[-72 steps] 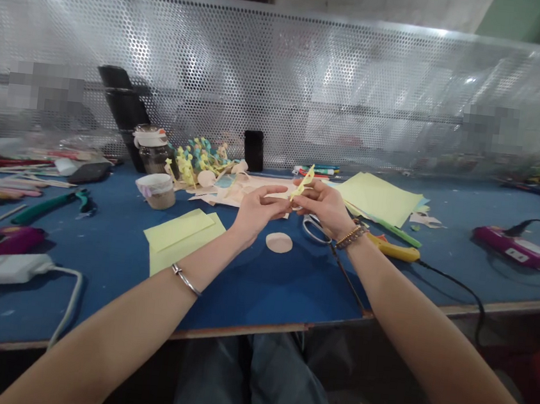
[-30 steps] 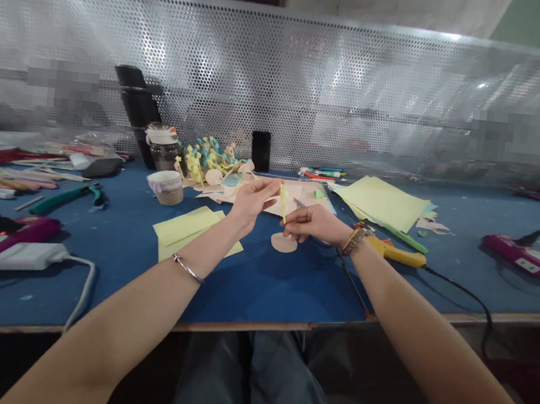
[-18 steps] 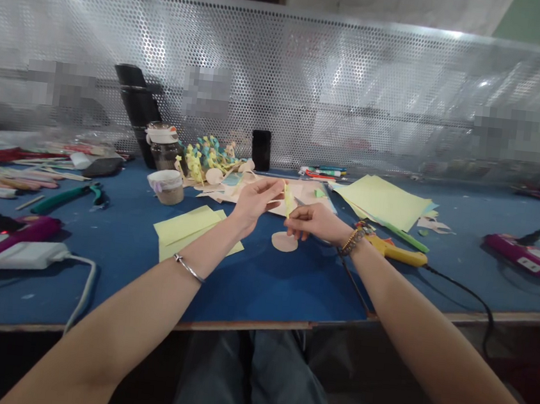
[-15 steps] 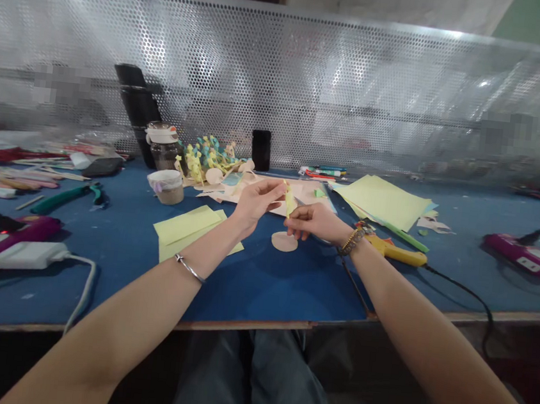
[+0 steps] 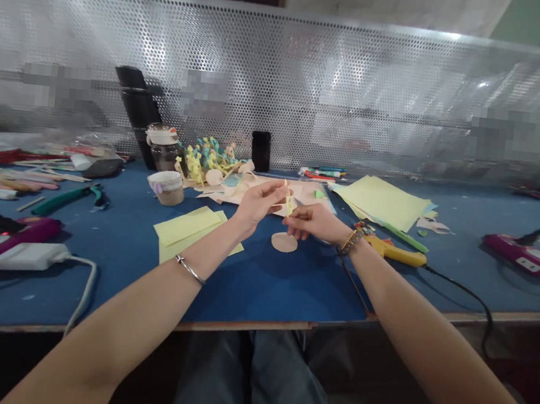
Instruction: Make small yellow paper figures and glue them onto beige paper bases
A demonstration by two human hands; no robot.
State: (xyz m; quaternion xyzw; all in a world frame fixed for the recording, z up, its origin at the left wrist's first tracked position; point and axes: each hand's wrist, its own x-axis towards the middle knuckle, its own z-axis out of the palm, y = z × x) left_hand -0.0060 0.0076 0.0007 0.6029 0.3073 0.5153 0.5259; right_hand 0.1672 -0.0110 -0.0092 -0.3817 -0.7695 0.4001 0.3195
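Free path low over blue bench top (image 5: 261,284), in front of paper disc (image 5: 284,242) — yellow sheets (image 5: 184,235) in the way on L, yellow-handled tool (image 5: 392,255) on R.

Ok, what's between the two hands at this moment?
In the head view, a narrow yellow paper strip stands upright between the left hand and the right hand.

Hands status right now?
Left hand: closed, pinching the yellow paper strip near its top.
Right hand: closed, holding the same strip near its lower end.
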